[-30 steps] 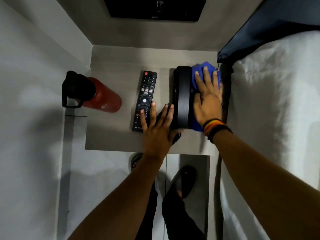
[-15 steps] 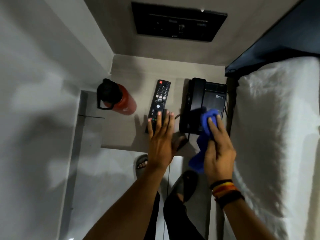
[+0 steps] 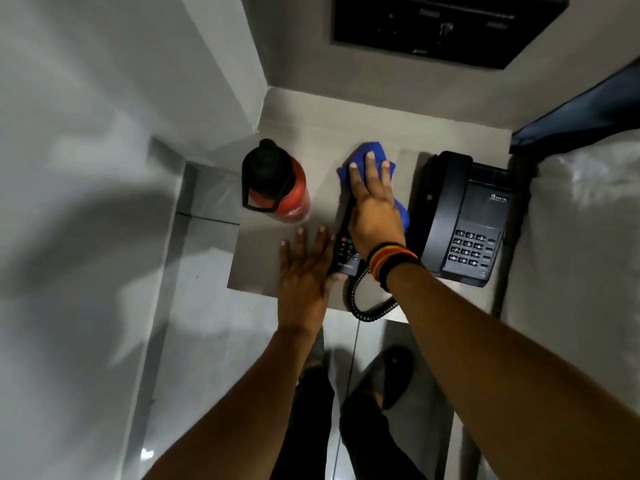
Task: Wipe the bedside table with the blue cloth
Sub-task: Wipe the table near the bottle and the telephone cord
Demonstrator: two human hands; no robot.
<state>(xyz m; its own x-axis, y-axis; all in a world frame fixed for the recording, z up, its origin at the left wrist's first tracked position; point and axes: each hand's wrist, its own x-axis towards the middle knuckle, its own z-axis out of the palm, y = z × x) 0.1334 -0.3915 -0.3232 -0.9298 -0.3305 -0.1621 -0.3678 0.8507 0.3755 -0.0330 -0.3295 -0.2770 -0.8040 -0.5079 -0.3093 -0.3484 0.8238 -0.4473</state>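
Blue cloth pressed flat on the bench

Blue cloth (image 3: 367,157) lies under the right hand (image 3: 375,209), whose grip is spread flat, fingers pinning it to the bench (image 3: 311,126). Left of that grip stands a red bottle (image 3: 277,183); right, a black telephone (image 3: 467,216). The left hand (image 3: 304,271) rests open beside the remote (image 3: 346,254).

Grey walls (image 3: 86,140), tiled floor (image 3: 207,341), white bed (image 3: 585,271)
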